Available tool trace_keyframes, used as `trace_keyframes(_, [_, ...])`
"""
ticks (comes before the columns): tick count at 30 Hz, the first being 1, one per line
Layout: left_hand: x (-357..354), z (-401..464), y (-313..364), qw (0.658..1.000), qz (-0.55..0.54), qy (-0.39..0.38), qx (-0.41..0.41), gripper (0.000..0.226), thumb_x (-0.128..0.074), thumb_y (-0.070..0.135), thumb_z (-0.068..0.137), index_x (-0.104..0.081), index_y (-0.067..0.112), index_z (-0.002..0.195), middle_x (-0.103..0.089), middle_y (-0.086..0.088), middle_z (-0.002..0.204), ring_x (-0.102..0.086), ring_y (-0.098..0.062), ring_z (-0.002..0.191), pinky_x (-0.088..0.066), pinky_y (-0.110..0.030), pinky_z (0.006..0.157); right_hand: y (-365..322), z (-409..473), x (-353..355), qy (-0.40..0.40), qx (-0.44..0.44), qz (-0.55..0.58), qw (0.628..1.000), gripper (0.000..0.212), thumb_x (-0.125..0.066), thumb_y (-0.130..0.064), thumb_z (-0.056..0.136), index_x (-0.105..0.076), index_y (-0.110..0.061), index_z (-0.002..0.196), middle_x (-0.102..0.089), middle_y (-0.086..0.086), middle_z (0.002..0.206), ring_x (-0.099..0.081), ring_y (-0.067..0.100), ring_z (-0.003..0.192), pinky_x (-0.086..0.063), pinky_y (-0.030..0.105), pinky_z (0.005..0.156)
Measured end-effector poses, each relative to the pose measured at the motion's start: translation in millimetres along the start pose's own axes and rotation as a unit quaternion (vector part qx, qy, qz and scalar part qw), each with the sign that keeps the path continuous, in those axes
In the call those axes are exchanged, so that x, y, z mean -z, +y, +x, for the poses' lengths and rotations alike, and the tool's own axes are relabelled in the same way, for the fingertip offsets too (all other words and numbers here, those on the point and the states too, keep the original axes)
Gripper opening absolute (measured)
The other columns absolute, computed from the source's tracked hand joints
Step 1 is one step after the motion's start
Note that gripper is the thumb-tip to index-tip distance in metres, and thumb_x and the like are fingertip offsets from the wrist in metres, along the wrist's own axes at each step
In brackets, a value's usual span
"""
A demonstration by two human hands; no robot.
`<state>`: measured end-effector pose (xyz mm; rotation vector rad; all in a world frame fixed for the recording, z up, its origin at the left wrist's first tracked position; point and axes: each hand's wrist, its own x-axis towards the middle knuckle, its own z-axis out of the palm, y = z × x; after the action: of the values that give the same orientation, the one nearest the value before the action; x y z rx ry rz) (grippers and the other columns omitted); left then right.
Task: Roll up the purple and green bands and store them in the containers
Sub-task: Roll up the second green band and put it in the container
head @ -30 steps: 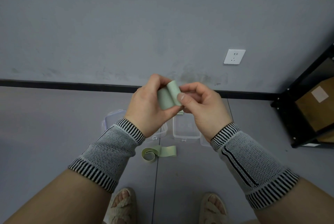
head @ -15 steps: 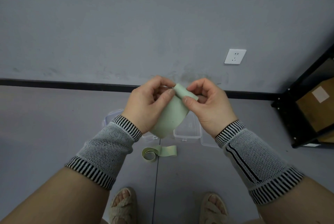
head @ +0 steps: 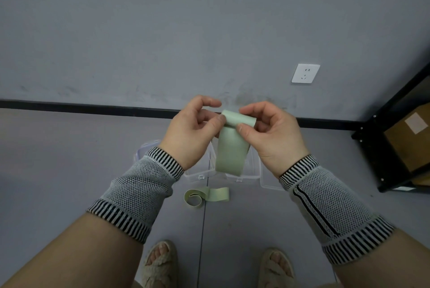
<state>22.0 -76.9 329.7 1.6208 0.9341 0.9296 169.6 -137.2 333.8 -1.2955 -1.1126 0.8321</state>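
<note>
Green band (head: 232, 146) held mid-frame, its top fold pinched between the thumbs and curled fingers of left hand (head: 193, 132) and right hand (head: 271, 135); the rest hangs below. Second green band (head: 207, 195) lies on floor beneath, near clear containers (head: 253, 171).

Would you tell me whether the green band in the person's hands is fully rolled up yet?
Not yet: the green band is rolled only at its top, pinched by the left hand and right hand; the rest hangs flat.
</note>
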Motion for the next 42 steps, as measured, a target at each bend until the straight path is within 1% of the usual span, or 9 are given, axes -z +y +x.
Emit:
trace_keyframes(5, [1.6,-1.7,2.1,1.0,0.003,-0.03,-0.004,0.019,-0.064,0.006,0.086,-0.065,0.021,0.098,-0.07,-0.004,0.091,-0.067,-0.013,0.082,-0.055,-0.025,0.082,-0.4,1.7,2.0,-0.004,-0.005,-0.001,1.0,0.031,-0.068,0.005,0.078,-0.058,-0.021,0.09,-0.064,-0.003,0.09,-0.065,0.009,0.079,-0.055,0.025,0.076])
trace_keyframes(12, [0.1,-0.8,6.2,1.0,0.011,0.011,0.018,0.007,-0.066,0.01,0.084,-0.068,0.016,0.085,-0.07,-0.003,0.079,-0.065,-0.009,0.074,-0.053,-0.018,0.074,1.6,1.7,3.8,0.007,-0.028,0.004,1.0,0.033,-0.072,-0.003,0.078,-0.053,-0.027,0.092,-0.068,0.001,0.093,-0.066,0.014,0.075,-0.056,0.038,0.077])
trace_keyframes(15, [-1.5,0.0,6.3,0.998,0.035,0.034,0.032,0.009,-0.066,0.015,0.085,-0.068,0.014,0.076,-0.067,-0.004,0.067,-0.061,-0.008,0.065,-0.051,-0.018,0.067,5.6,-0.1,3.4,-0.003,0.025,-0.108,0.994,0.037,-0.076,-0.012,0.075,-0.054,-0.033,0.096,-0.063,-0.006,0.102,-0.061,0.009,0.078,-0.053,0.032,0.073])
trace_keyframes(17, [-2.3,0.6,5.5,0.997,0.056,0.038,0.04,0.018,-0.066,0.02,0.085,-0.067,0.014,0.068,-0.066,-0.007,0.065,-0.059,-0.014,0.065,-0.05,-0.025,0.068,8.2,-0.3,3.4,-0.004,0.085,-0.218,0.972,0.036,-0.076,-0.015,0.073,-0.058,-0.03,0.101,-0.057,-0.01,0.103,-0.057,0.004,0.09,-0.05,0.026,0.081])
trace_keyframes(22, [-4.4,-0.1,5.7,0.995,0.085,0.039,0.041,0.036,-0.063,0.027,0.087,-0.063,0.009,0.057,-0.06,-0.003,0.053,-0.054,-0.012,0.055,-0.045,-0.021,0.059,8.0,-0.7,2.6,-0.021,0.112,-0.318,0.941,0.025,-0.069,-0.016,0.079,-0.065,-0.024,0.103,-0.057,-0.017,0.092,-0.054,0.013,0.097,-0.046,0.033,0.089])
trace_keyframes(25, [-4.2,-0.5,9.5,0.997,0.038,0.047,0.047,0.038,-0.053,0.028,0.094,-0.067,0.005,0.068,-0.063,-0.002,0.061,-0.054,-0.006,0.054,-0.043,-0.012,0.056,7.2,1.5,6.0,-0.04,0.037,-0.215,0.975,0.018,-0.067,-0.016,0.084,-0.063,-0.031,0.093,-0.065,-0.013,0.086,-0.061,0.007,0.083,-0.05,0.027,0.08])
trace_keyframes(28, [-3.1,-2.9,14.2,0.998,0.0,0.039,0.039,0.029,-0.046,0.019,0.098,-0.069,0.005,0.086,-0.07,-0.001,0.081,-0.059,0.001,0.064,-0.042,-0.006,0.06,7.8,5.8,13.5,-0.046,-0.026,-0.055,0.997,0.017,-0.062,-0.008,0.088,-0.065,-0.025,0.092,-0.068,-0.005,0.085,-0.064,0.009,0.081,-0.053,0.032,0.084])
trace_keyframes(32, [-4.2,-4.5,8.0,0.998,0.051,0.025,-0.009,0.017,-0.063,0.011,0.088,-0.071,0.025,0.084,-0.073,0.004,0.09,-0.067,-0.012,0.088,-0.053,-0.025,0.084,9.7,8.3,16.9,-0.036,-0.072,0.099,0.992,0.014,-0.054,-0.004,0.091,-0.065,-0.01,0.096,-0.069,0.005,0.086,-0.066,0.015,0.08,-0.054,0.035,0.084])
trace_keyframes(42, [-10.4,-6.2,4.9,0.988,0.136,0.071,-0.033,0.029,-0.067,0.015,0.083,-0.066,0.043,0.076,-0.067,0.025,0.076,-0.066,0.001,0.075,-0.056,-0.027,0.079,13.4,10.0,16.8,-0.007,-0.059,0.045,0.997,0.015,-0.056,-0.006,0.091,-0.067,-0.016,0.089,-0.071,-0.004,0.076,-0.066,0.011,0.074,-0.054,0.032,0.08])
